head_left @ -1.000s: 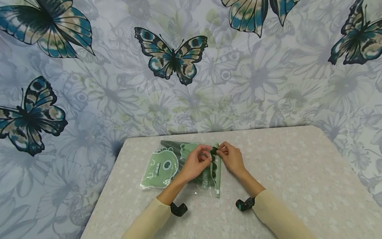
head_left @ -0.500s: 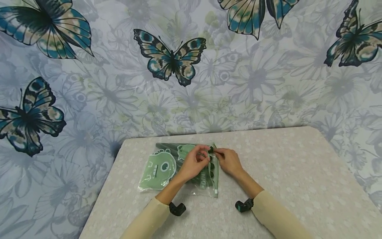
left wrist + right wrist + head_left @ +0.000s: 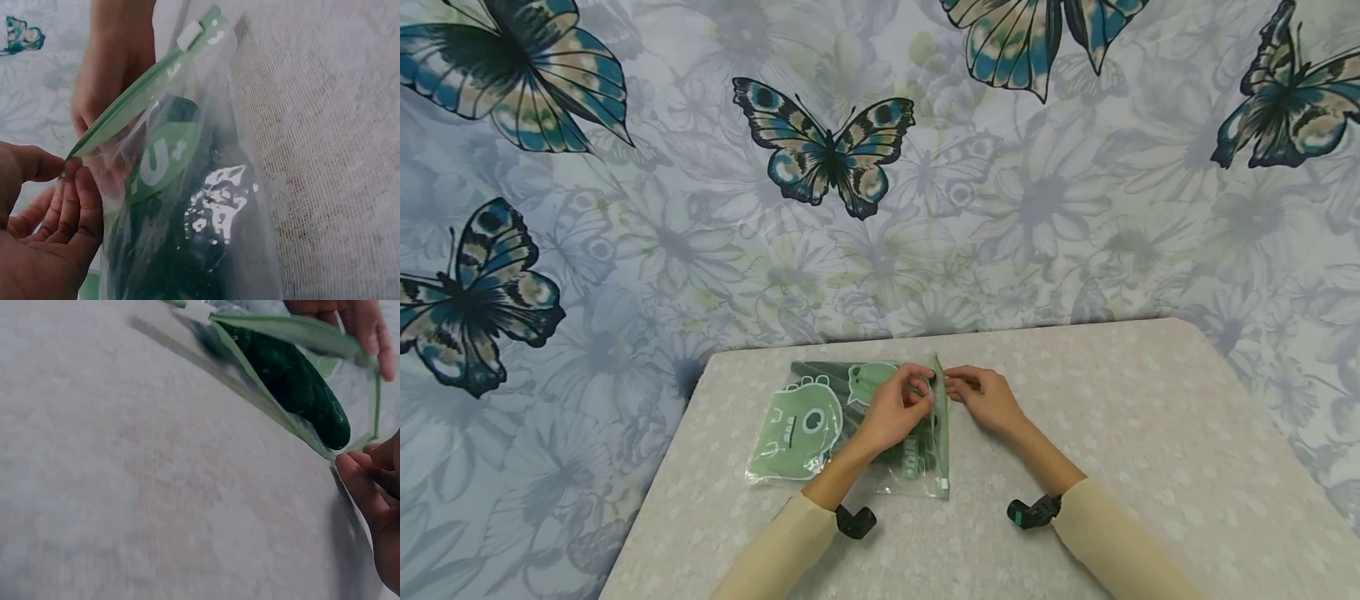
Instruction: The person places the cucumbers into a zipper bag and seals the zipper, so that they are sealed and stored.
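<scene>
A clear slider bag (image 3: pixel 801 429) with green cartoon prints lies on the table, its mouth toward the right. Dark green cucumbers (image 3: pixel 294 375) are inside, and in the right wrist view the mouth gapes around their ends. My left hand (image 3: pixel 891 412) pinches the green zip strip (image 3: pixel 119 112) between thumb and fingers at the bag's far corner. Just across the mouth, my right hand (image 3: pixel 988 404) has its thumb and fingertips together at the opposite strip, with the bag's edge (image 3: pixel 300 428) between them. The white slider (image 3: pixel 190 35) sits at the near end of the strip.
The table (image 3: pixel 1135 433) has a pale patterned cloth, and its back edge meets a wall covering (image 3: pixel 1037 192) printed with butterflies. A black wrist camera (image 3: pixel 1033 511) is strapped at each sleeve.
My right hand has left the dark cucumber end it was touching and moved to the bag's edge. The zip strip now stands up over the cucumber ends. The left hand has hardly moved.
</scene>
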Motion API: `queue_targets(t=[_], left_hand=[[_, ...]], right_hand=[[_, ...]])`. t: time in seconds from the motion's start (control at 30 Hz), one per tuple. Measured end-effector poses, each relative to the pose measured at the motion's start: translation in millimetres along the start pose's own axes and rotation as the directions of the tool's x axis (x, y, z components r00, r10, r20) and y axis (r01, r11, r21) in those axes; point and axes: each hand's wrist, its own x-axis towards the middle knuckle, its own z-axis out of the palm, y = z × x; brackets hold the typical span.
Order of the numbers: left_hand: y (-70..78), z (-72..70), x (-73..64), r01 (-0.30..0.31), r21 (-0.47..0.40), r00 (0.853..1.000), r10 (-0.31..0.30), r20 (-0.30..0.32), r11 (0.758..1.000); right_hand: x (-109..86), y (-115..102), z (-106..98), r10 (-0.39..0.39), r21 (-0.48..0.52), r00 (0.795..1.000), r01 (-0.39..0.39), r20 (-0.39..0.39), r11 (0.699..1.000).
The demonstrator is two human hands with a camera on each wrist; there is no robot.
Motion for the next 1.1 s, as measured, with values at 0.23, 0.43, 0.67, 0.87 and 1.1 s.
queue_targets(t=[0.23,0.43,0.67,0.87,1.1], left_hand=[[-2.3,2.4,-3.6,-0.017,0.103,0.994,0.005,0.113,0.995],[2.3,-9.9,-19.1,-0.082,0.157,0.986,0.057,0.158,0.984],[0.7,-30.9,-50.1,-0.155,0.271,0.978,0.108,0.178,0.95],[-2.8,-39.0,-77.8,-0.277,0.451,0.949,0.168,0.267,0.848],[-2.0,-37.7,-91.3,-0.314,0.536,0.924,0.124,0.361,0.783]], right_hand=[[-29.8,3,-18,0.04,0.115,0.999,-0.039,-0.004,0.993],[-54.0,0,-28,0.001,0.003,0.998,-0.002,0.066,1.0],[-77.3,-13,-24,-0.124,-0.229,0.979,0.16,0.163,0.96],[-95.8,-27,-13,-0.319,-0.297,0.905,0.399,0.283,0.868],[-109.2,-35,4,-0.402,-0.466,0.819,0.567,0.41,0.679]])
